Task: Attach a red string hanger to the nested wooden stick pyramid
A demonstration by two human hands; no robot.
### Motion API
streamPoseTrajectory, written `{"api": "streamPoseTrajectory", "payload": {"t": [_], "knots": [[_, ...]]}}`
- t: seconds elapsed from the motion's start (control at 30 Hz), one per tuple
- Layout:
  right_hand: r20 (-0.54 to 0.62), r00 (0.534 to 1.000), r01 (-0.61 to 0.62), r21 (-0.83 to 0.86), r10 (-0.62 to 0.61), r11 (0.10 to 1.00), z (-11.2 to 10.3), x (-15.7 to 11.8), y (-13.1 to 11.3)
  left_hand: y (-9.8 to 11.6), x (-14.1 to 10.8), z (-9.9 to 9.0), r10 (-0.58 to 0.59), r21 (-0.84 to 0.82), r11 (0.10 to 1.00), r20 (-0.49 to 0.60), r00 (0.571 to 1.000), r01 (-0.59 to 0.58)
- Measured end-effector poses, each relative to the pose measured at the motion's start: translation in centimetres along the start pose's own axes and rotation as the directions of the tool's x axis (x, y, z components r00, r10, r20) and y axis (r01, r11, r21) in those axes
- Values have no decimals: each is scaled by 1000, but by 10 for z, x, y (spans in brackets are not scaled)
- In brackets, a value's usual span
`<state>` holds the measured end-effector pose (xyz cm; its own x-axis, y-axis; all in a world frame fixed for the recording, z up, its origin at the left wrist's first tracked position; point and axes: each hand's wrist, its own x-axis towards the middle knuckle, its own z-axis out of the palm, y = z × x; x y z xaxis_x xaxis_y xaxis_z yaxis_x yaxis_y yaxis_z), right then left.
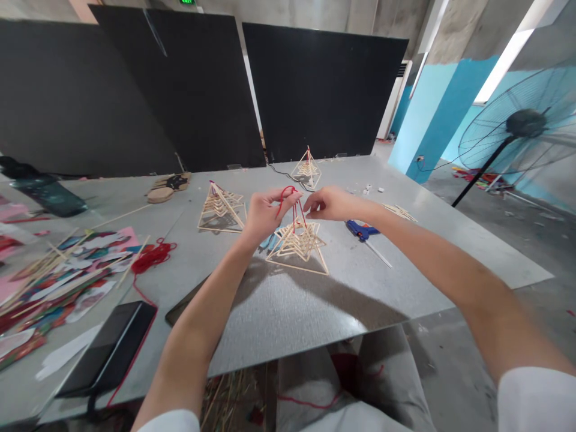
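Note:
Above the table's middle, my left hand (266, 211) pinches a loop of red yarn (288, 191) between thumb and fingertips. Strands of the yarn run down to the top of a stick pyramid (297, 243) made of stacked wooden frames, just below my hands. Close on the right, my right hand (324, 204) has its fingers curled beside the strands; whether they grip any yarn is too small to tell. A blue glue gun (361, 230) lies on the table right of the pyramid.
Two more stick pyramids stand behind, one at the left (221, 210), one farther back (308, 170). At left are a red yarn ball (153, 256), a black phone-like device (110, 348), papers, sticks and a dark bottle (47, 192). Loose sticks (399, 212) lie right.

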<state>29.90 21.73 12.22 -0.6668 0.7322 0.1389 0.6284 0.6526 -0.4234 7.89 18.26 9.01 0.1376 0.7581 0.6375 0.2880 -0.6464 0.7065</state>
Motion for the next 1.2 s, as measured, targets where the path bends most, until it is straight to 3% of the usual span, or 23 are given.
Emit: {"api": "streamPoseTrajectory", "payload": {"t": [0.2, 0.43, 0.8, 1.0, 1.2], "knots": [[-78, 996, 40, 117, -31, 992, 6, -9, 14, -2, 1, 0, 15, 10, 1000, 4, 1000, -15], [-114, 989, 121, 220, -98, 968, 21, 0, 15, -2, 0, -1, -30, 8, 1000, -23, 999, 30], [-167, 980, 138, 205, -104, 969, 28, 11, 16, 2, 0, 2, 10, -8, 1000, -28, 1000, -10], [-182, 979, 138, 228, -97, 964, 32, 14, 19, 0, 0, 6, -115, -130, 986, -47, 992, 108], [-194, 978, 126, 238, -80, 963, 36, 14, 20, -3, -1, 9, -160, -252, 956, -31, 987, 147]]}}
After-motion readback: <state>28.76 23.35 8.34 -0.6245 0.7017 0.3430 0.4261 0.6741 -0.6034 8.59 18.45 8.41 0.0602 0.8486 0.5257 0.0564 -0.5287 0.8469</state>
